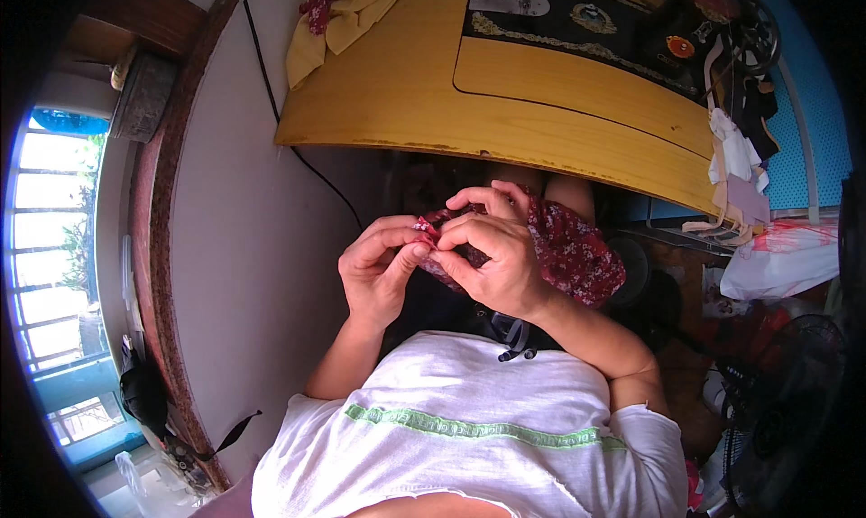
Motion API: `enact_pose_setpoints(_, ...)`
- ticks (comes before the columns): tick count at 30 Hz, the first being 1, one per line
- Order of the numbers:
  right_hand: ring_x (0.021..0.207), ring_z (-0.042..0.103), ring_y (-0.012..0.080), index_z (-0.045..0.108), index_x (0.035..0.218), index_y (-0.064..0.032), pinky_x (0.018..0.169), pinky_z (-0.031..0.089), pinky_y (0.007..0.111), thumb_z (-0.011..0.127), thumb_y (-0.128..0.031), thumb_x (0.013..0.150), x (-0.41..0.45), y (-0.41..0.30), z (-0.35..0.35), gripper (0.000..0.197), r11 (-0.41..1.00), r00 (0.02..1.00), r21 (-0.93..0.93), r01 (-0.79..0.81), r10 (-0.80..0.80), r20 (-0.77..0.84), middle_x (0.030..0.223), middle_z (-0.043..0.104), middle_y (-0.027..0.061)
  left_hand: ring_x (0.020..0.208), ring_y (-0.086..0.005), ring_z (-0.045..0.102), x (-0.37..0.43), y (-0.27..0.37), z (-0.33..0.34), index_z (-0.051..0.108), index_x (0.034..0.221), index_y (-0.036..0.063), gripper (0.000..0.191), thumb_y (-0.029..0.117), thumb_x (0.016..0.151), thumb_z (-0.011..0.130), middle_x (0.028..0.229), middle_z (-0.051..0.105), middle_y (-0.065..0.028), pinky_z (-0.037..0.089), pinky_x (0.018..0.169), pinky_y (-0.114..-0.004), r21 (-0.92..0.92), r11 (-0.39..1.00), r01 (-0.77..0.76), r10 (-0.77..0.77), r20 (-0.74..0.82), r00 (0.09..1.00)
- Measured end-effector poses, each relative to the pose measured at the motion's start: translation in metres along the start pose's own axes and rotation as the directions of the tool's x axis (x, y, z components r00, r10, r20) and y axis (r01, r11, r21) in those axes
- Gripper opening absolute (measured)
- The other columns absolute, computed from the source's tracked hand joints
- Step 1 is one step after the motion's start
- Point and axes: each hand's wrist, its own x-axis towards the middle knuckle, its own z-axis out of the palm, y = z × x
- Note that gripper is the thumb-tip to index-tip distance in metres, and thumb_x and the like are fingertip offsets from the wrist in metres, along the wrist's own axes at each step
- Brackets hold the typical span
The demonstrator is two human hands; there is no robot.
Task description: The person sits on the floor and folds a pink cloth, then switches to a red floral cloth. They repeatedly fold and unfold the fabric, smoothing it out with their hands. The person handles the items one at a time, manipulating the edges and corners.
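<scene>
My left hand [380,264] pinches the edge of a red floral fabric [425,228] between thumb and fingers. Against it, the thumb and index finger of my right hand [492,254] close on the same bit of cloth, the other fingers curled above. Both hands are raised over my lap, just in front of the table's near edge. More red floral fabric [575,254] lies over my legs, behind and beside my right hand. Whether a needle or thread is between my fingertips cannot be told.
Ahead stands a wooden sewing table [379,105] with a black sewing machine [676,44]; yellow cloth [352,24] lies at its far left. Cloth strips [724,179] hang at its right corner. A wall [257,247] is close on the left, a fan [791,382] on the right.
</scene>
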Motion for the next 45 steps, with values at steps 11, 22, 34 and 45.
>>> enact_pose_setpoints(11, 0.094, 0.060, 0.0188, 0.067, 0.087, -0.0109, 0.099, 0.034, 0.040, 0.080, -0.011, 0.071, -0.004, 0.007, 0.011, 0.020, 0.961, 0.976, 0.236, -0.146, 0.100, 0.195, 0.089, 0.064, 0.0016, 0.087, -0.0145, 0.061, 0.005, 0.013, -0.010, 0.066, 0.091, -0.0047, 0.004, -0.004, 0.087, 0.067, 0.101, 0.064, -0.0128, 0.050, 0.079, -0.025, -0.011, 0.996, -0.090, 0.088, -0.130, 0.988)
enact_pose_setpoints(22, 0.092, 0.062, 0.0211, 0.066, 0.083, -0.0082, 0.098, 0.034, 0.042, 0.078, -0.015, 0.076, -0.005, 0.019, 0.029, 0.016, 0.937, 0.988, 0.329, -0.119, 0.081, 0.128, 0.093, 0.066, 0.0032, 0.087, -0.0153, 0.062, 0.001, 0.026, -0.015, 0.066, 0.093, -0.0047, 0.008, -0.004, 0.086, 0.068, 0.101, 0.064, -0.0139, 0.050, 0.079, -0.025, 0.049, 0.976, -0.212, 0.216, -0.115, 0.970)
enact_pose_setpoints(34, 0.086, 0.061, 0.0291, 0.064, 0.079, -0.0052, 0.082, 0.049, 0.040, 0.080, -0.012, 0.075, -0.008, 0.010, 0.003, 0.018, 0.993, 0.994, 0.106, 0.052, -0.041, -0.101, 0.087, 0.066, 0.0068, 0.089, -0.0162, 0.061, 0.004, 0.007, -0.012, 0.066, 0.095, 0.0002, 0.008, 0.002, 0.087, 0.069, 0.101, 0.065, -0.0127, 0.051, 0.081, -0.029, -0.061, 0.985, -0.160, 0.141, -0.245, 0.959)
enact_pose_setpoints(45, 0.076, 0.066, 0.0278, 0.063, 0.077, -0.0023, 0.077, 0.054, 0.038, 0.080, -0.006, 0.074, -0.014, -0.001, -0.004, 0.018, 0.987, 0.995, 0.160, -0.007, 0.022, -0.097, 0.076, 0.066, 0.0096, 0.082, -0.0130, 0.061, 0.008, 0.004, 0.001, 0.067, 0.089, -0.0020, 0.007, -0.006, 0.084, 0.070, 0.094, 0.067, -0.0114, 0.050, 0.076, -0.025, -0.144, 0.982, -0.125, 0.085, -0.261, 0.962)
